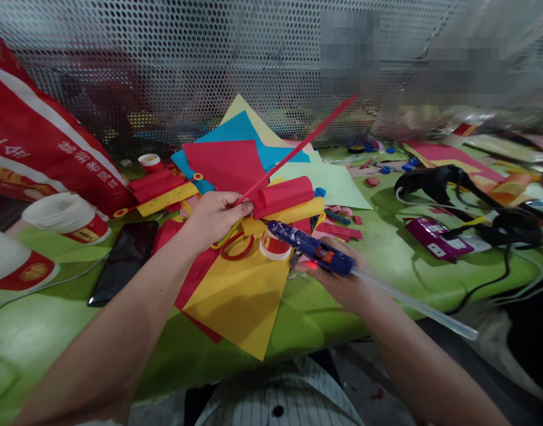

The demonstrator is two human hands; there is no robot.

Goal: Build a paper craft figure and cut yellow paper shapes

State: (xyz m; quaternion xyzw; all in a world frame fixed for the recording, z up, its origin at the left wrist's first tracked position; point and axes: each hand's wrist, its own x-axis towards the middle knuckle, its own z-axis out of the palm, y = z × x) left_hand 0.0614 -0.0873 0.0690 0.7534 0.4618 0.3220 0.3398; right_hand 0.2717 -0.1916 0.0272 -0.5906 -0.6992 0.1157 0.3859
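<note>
- Strip of narrow red paper [307, 142] slants up to the right above the counter [325, 322], its lower end pinched between thumb and fingers of the person's left hand [220, 214].
- Blue hot-glue gun [309, 244] sits in the right hand [338, 285], which is wrapped round it, though the gun hides some fingers from me; a long clear glue stick [417, 300] juts from its rear, and its tip lies near the left hand.
- Bright red paper roll [289, 196] rests just beside the left fingertips, with a yellow paper roll [316, 207] below it.
- Progress looks partial to me: the rolls are shaped and the strip is cut, but its far end is loose. Whether glue is on it, I cannot tell.
- Nearer the person lie a red-and-white paper cup [275, 245], an orange-red loop handle [238, 258] and a flat golden-yellow paper sheet [240, 302].
- Farther out: a black phone [123, 260] to the left, a purple-and-white power strip [433, 236] to the right.
</note>
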